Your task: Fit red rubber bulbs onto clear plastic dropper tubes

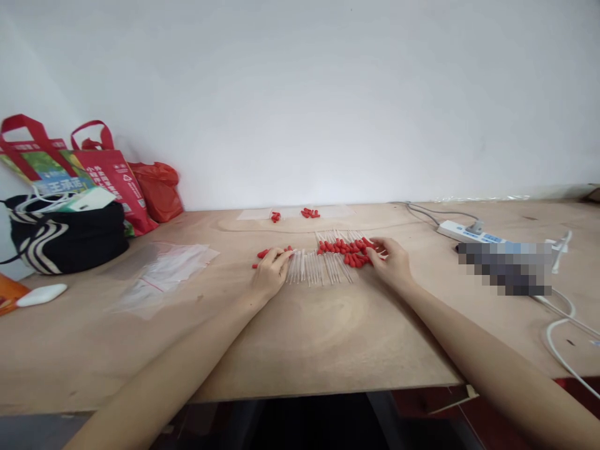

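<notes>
whether the curled left grip [270, 273] and bent right grip [392, 261] hold anything cannot be told; between them thin clear rods [307, 267] and red bulbs [337, 247] lie on the wooden counter [300, 350], clear plastic bags [175, 269] farther left.

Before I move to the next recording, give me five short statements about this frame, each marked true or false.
1. The right hand is at a cluster of small rounded red pieces. True.
2. Thin whitish sticks lie between the right hand and the left hand. True.
3. All the red pieces lie in one cluster. False: some more lie near the white wall.
4. A long white plastic power strip lies to the right of both hands. True.
5. Nothing is plugged into the power strip. False: a pale plug sits in it.
</notes>
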A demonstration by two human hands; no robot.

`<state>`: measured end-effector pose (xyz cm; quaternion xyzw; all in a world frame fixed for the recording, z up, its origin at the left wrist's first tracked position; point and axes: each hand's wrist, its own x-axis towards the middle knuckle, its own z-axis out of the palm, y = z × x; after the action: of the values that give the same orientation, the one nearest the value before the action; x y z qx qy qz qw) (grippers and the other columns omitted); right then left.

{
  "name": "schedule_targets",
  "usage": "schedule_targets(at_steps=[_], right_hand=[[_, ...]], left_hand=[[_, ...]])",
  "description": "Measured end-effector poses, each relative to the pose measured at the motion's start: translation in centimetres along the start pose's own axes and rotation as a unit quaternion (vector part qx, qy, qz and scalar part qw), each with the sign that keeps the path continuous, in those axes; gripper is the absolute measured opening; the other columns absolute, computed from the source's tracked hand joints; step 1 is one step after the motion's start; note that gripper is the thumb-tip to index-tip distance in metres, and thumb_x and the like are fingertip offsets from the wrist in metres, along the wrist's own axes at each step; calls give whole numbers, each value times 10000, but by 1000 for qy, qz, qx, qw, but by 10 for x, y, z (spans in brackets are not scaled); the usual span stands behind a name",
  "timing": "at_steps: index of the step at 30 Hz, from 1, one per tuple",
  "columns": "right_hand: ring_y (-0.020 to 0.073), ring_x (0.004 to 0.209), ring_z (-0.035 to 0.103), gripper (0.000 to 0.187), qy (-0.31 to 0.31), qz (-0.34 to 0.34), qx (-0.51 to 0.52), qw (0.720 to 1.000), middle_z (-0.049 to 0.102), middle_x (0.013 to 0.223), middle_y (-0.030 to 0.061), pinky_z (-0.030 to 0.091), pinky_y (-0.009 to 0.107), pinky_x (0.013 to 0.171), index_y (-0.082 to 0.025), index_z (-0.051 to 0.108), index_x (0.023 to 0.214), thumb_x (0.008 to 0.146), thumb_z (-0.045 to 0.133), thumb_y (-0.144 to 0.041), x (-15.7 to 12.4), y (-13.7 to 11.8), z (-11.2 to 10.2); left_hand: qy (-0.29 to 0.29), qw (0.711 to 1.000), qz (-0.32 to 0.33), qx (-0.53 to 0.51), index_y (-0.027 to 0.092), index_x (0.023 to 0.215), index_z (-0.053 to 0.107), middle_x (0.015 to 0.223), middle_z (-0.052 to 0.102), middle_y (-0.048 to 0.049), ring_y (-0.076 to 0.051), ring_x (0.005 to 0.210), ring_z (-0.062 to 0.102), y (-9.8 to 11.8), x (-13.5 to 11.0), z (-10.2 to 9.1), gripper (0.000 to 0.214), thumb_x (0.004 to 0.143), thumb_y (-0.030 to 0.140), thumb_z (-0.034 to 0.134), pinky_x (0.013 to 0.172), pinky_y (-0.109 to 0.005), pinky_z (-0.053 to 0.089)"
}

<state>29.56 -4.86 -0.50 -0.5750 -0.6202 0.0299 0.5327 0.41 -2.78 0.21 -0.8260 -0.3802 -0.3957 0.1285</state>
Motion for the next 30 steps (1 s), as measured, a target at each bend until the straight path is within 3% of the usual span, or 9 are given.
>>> schedule_targets(at_steps=[3, 6, 13, 18, 25, 30], right_hand=[[150, 673, 522, 285, 1, 66, -15, 998, 615, 763, 44, 407, 267, 577, -165, 607, 804, 674, 555, -413, 4, 8, -8], [148, 657, 527, 276, -26, 93, -26, 995, 625, 728, 25, 391, 256, 558, -178, 618, 769, 641, 586, -420, 4, 12, -12], [174, 748, 546, 215, -94, -5, -89, 992, 668, 775, 18, 406, 297, 691, -212, 659, 735, 694, 555, -396, 5, 14, -6], [190, 782, 544, 249, -108, -41, -153, 981, 671, 828, 24, 381, 320, 716, -260, 689, 798, 747, 509, -424, 4, 14, -5], [190, 791, 535, 291, -90, -19, -183, 979, 652, 809, 36, 351, 307, 702, -252, 677, 833, 758, 481, -453, 5, 9, -3], [209, 793, 509, 359, -80, 21, -251, 965, 618, 772, 56, 304, 345, 727, -231, 673, 743, 733, 466, -523, 11, -7, 5]], left_hand=[[23, 1000, 8, 2, 161, 987, 575, 869, 600, -68, -153, 827, 576, 2, 4, 6, 242, 864, 183, 368, 769, -287, 481], [7, 1000, 22, 7, 149, 1077, 526, 895, 635, -73, -165, 836, 599, 2, 5, 10, 265, 859, 187, 382, 772, -299, 489], [-34, 997, 70, -13, 137, 1124, 513, 884, 668, -76, -162, 760, 636, -2, 1, 13, 319, 836, 254, 438, 710, -274, 517], [-41, 996, 57, -52, 150, 1099, 538, 890, 673, -69, -159, 716, 649, 2, 1, 10, 431, 751, 402, 571, 697, -254, 535], [-77, 990, 8, -115, 137, 1149, 504, 979, 645, -107, -172, 689, 658, 7, -2, 3, 664, 625, 516, 653, 633, -258, 554], [-24, 997, 34, -59, 117, 1031, 580, 909, 658, -111, -207, 799, 630, 9, 0, 0, 455, 713, 442, 593, 734, -333, 524]])
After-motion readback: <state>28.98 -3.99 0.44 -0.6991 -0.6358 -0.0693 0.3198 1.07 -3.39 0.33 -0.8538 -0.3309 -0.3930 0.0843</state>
